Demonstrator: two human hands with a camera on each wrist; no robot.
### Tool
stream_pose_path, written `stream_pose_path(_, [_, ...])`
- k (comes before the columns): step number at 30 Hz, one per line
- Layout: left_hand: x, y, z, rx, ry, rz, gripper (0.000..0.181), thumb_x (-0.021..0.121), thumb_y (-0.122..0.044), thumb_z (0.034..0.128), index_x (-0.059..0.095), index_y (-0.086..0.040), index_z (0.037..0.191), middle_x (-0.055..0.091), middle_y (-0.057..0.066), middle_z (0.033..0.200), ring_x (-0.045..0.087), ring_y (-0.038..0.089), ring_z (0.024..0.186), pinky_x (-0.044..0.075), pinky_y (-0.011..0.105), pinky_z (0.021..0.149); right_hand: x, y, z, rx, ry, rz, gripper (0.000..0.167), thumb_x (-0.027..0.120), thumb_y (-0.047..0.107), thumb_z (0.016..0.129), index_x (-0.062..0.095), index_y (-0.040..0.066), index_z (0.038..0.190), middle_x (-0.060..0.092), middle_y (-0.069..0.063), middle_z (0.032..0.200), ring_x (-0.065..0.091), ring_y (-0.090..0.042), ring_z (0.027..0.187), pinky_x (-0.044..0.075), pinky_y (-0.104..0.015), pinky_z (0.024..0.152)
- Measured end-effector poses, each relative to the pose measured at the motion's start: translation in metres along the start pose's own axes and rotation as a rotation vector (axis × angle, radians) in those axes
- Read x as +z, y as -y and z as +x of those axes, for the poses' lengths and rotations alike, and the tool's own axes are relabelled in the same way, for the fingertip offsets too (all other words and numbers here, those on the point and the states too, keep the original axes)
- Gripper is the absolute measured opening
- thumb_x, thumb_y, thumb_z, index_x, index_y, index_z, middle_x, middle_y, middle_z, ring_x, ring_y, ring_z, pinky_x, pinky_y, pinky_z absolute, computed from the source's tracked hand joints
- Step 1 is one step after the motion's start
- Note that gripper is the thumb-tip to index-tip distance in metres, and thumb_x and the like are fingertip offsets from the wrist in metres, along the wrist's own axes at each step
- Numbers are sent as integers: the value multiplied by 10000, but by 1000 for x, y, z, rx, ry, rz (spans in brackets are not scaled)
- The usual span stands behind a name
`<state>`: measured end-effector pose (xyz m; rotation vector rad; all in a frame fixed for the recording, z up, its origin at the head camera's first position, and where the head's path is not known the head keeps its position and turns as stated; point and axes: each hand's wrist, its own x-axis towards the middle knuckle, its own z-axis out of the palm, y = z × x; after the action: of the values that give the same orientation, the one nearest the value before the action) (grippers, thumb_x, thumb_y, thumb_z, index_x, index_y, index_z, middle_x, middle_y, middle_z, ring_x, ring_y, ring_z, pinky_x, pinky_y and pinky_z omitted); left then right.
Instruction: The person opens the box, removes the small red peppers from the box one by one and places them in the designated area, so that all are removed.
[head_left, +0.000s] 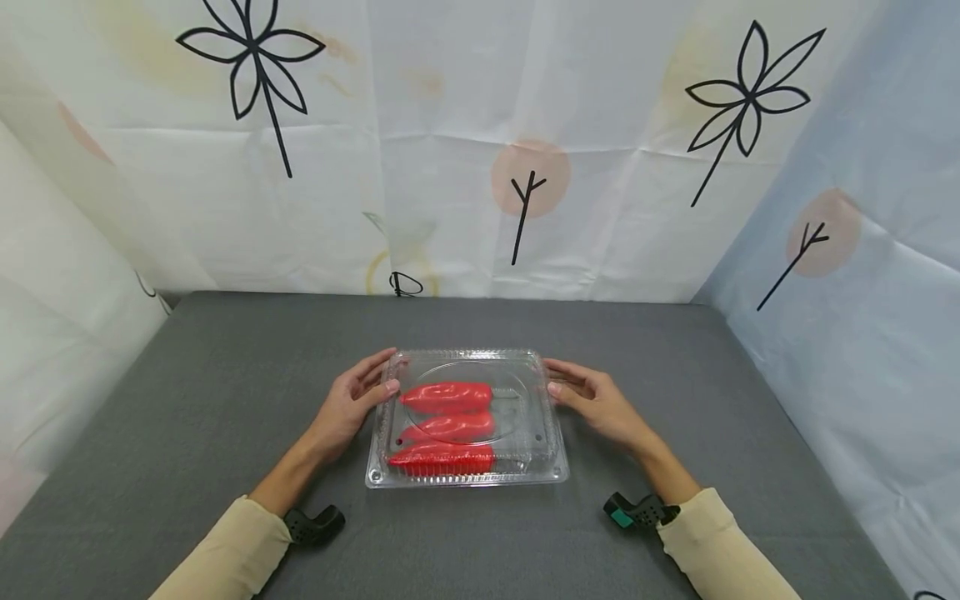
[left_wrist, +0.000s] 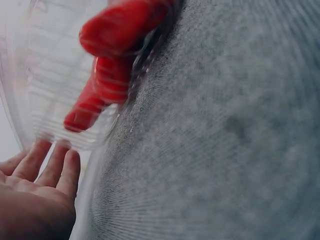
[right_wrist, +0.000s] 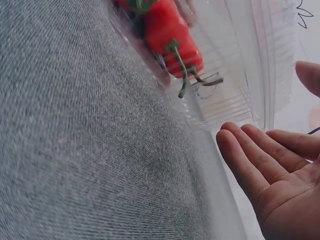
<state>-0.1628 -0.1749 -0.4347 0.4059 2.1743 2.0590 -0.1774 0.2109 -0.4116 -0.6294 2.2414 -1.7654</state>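
A clear plastic clamshell box (head_left: 534, 433) lies on the grey table, with three red peppers inside: a far one (head_left: 450, 397), a middle one (head_left: 450, 427) and a near one (head_left: 444, 457). My left hand (head_left: 362, 398) is at the box's left side, its thumb at the lid's edge and its fingers extended along the wall. At the opposite side my right hand (head_left: 596, 402) touches the edge with straight fingers. Green stems show on the right-hand ends of the peppers (right_wrist: 175, 37) in the right wrist view. Pointed tips face my left hand (left_wrist: 37, 185) in the left wrist view.
A grey cloth covers the table (head_left: 480, 546). Behind it hangs a pale patterned curtain (head_left: 450, 167), and further cloth panels (head_left: 885, 350) close off both sides. Dark wrist bands (head_left: 315, 525) sit by both sleeves.
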Motion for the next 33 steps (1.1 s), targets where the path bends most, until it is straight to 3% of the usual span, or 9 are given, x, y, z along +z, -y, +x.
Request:
stream_pose_path(4, [-1,1,1,-6,-43,-40,615,545,-135,1045,270,19,1574,363,238,1577,316,367,1467,422,131,992,0,2,-2,24,6,29,508,623,73,1003,456,-111,1446,477,-303,1463,536,-424,1291,531,-296,954])
stream_pose_path(12, [-3,0,3,-12,-47,-92,633,528,-145,1057,224,32,1584,298,241,1606,307,349,1466,423,138,1003,-7,-1,-6,-27,124,126,534,629,-32,954,425,-135,1437,495,-325,1412,624,-166,1190,560,-338,917])
stream_pose_path(18, [-2,0,3,-23,-45,-87,645,524,-158,1063,203,29,1591,230,227,1638,238,349,1502,400,120,1009,-8,-3,-7,-28,161,173,565,661,-2,951,402,-148,1431,513,-318,1383,628,-179,1194,567,-350,905])
stream_pose_path(27, [-2,-1,2,-34,-45,-44,646,519,-175,1068,200,11,1598,219,212,1646,228,332,1511,367,162,1069,-5,-2,-5,-14,150,177,599,707,-17,921,405,-140,1423,483,-371,1388,632,-184,1190,568,-369,910])
stream_pose_path(33, [-1,-2,2,-37,-57,-47,647,531,-167,1063,210,17,1593,234,214,1641,257,333,1502,382,156,1055,-6,-4,-4,-11,136,184,565,680,-24,938,405,-147,1417,525,-302,1378,629,-160,1190,564,-351,915])
